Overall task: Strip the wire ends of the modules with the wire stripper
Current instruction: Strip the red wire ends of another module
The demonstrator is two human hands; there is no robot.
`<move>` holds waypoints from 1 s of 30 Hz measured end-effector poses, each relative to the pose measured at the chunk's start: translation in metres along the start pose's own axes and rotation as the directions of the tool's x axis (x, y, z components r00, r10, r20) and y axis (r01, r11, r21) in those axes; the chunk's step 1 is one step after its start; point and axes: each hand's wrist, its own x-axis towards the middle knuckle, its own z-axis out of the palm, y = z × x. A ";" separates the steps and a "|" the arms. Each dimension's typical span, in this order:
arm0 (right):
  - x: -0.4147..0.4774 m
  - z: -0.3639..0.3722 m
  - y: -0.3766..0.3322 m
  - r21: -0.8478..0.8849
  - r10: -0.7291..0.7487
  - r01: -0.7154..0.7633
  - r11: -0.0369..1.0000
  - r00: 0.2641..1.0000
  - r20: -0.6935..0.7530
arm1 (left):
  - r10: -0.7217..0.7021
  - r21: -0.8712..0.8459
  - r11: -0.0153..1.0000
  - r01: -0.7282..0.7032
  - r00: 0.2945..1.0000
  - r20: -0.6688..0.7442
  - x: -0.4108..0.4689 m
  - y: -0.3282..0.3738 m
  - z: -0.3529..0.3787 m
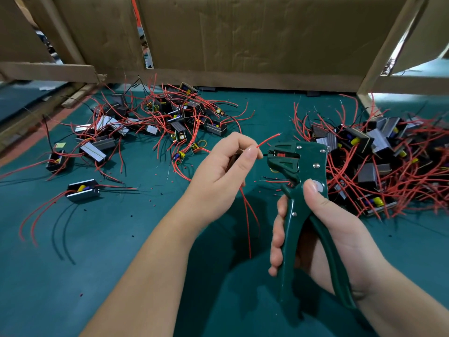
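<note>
**Between two heaps of modules, a wire end is held up to the stripper**

Thumb and forefinger of the left hand [218,171] pinch a red wire [267,141] a little back from its end. That leaves a short, stiff length free to aim. The other fingers [239,142] curl in, seemingly round a dark module body hidden in the palm. More red leads [247,215] hang below the fist.

The wire's tip rises just above the head of the green wire stripper [306,166] and is not in its jaws. It looks pale, perhaps already bared, though I cannot be sure.

The right hand [335,229] grips the tool upright. Its fingers [277,239] wrap the front handle and its thumb lies by the pivot. The handles stand apart, so the tool looks ready for a squeeze.

On the green desk [121,251], a left heap [170,122] and a right heap [376,152] lie well apart, probably to keep finished work from unfinished. Tiny scraps [150,200] dot the desk between them. A cardboard wall [243,32] stands behind.
</note>
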 end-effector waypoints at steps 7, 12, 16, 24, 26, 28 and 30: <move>-0.001 0.001 0.004 0.014 -0.003 0.003 1.000 1.000 -0.008 | -0.085 -0.208 0.975 0.077 0.996 -0.030 0.002 0.004 -0.003; 0.004 -0.003 -0.005 0.138 0.027 -0.030 0.990 0.999 0.018 | -0.131 -0.276 0.954 0.121 0.991 -0.017 0.002 0.002 -0.003; 0.004 -0.009 -0.010 0.189 -0.035 0.029 0.982 0.999 0.025 | -0.097 -0.223 0.971 0.082 0.994 -0.056 0.004 0.001 -0.009; -0.001 -0.014 -0.010 0.140 0.049 -0.099 0.985 0.945 0.324 | 0.009 0.022 1.000 -0.009 0.999 -0.037 0.005 -0.008 -0.013; -0.002 -0.013 -0.010 0.151 0.066 -0.129 0.980 0.928 0.368 | 0.030 0.092 0.995 -0.024 0.997 -0.067 0.005 -0.008 -0.013; -0.002 -0.011 -0.009 0.159 0.069 -0.139 0.978 0.921 0.384 | 0.050 0.146 0.989 -0.036 0.994 -0.092 0.005 -0.007 -0.013; -0.002 -0.010 -0.008 0.150 0.066 -0.131 0.980 0.926 0.371 | 0.063 0.162 0.986 -0.046 0.992 -0.106 0.005 -0.007 -0.013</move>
